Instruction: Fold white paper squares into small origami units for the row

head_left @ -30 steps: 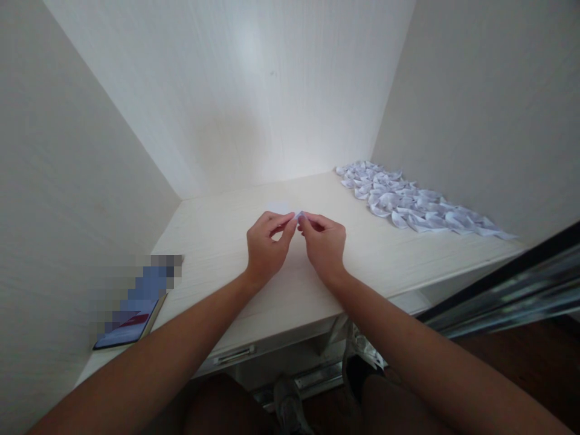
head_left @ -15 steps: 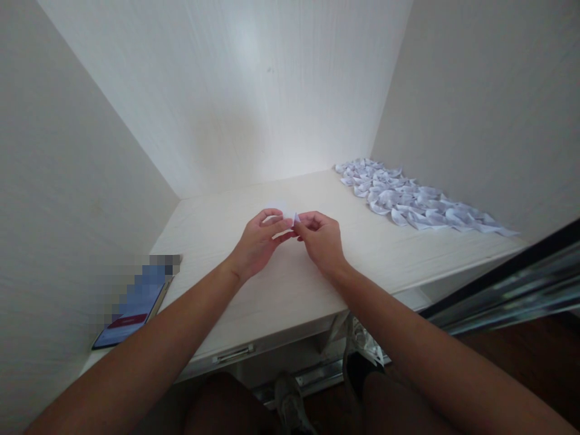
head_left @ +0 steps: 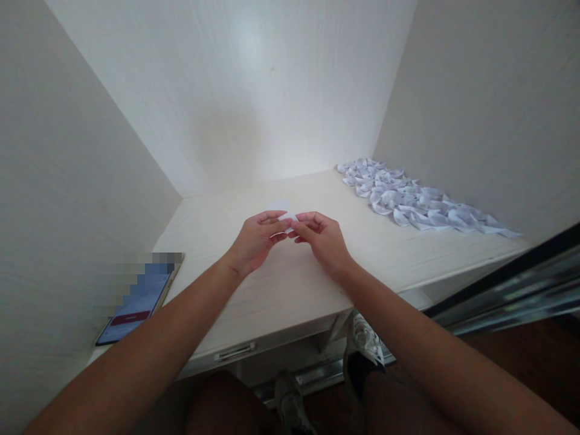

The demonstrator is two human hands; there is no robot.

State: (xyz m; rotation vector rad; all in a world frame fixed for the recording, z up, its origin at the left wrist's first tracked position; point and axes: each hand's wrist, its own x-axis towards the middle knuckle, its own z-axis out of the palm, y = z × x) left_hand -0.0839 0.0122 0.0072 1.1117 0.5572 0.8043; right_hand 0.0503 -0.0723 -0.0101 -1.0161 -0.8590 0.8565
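Note:
A small piece of folded white paper (head_left: 287, 216) is pinched between my two hands above the white tabletop (head_left: 290, 290). My left hand (head_left: 263, 238) is closed on its left side, thumb and fingers pressed together. From the right, my right hand (head_left: 321, 237) grips the same paper with thumb and fingertips, which nearly touch those of the left. The fingers cover much of the paper, so its exact fold is hidden. Just behind the left fingers, a pale sheet of paper (head_left: 278, 206) shows faintly on the table.
Many folded white paper pieces (head_left: 408, 199) lie in overlapping rows along the right wall. A phone or tablet (head_left: 136, 308), partly blurred out, rests at the left wall. A drawer handle (head_left: 235, 351) sits under the table's front edge, and a dark-framed panel (head_left: 521, 290) stands at right.
The paper's pointed tip, upright between the fingers before, now lies flatter. Both hands have shifted only slightly, with the fingertips closer over the paper.

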